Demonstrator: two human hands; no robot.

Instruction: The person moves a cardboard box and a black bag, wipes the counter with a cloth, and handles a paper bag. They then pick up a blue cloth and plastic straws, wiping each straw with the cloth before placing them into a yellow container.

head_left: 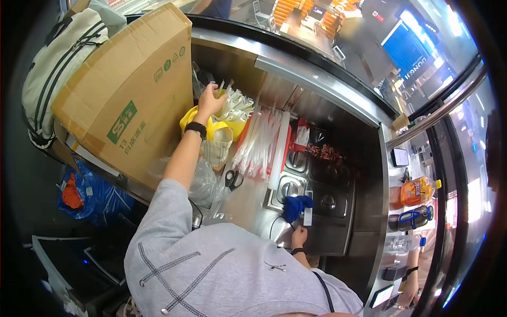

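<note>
I see my left hand [210,100] stretched up to the upper middle of the frame, a black watch [195,128] on its wrist. Its fingers are closed around a few clear wrapped utensils [224,89] pulled from the pile of them just right of the hand, above a yellow bag [219,130]. A big cardboard box [129,90] fills the upper left, right beside that hand. My right hand [299,235] sits low in the middle of the frame on the steel counter [248,195], fingers curled in; I cannot tell whether it grips anything. Just above it lies a blue cloth [294,206] with a small white tag [308,215] beside it. Long packs of straws [262,142] lie at the centre, scissors [233,178] at their lower end. An orange bottle [417,191] stands at the right edge.
</note>
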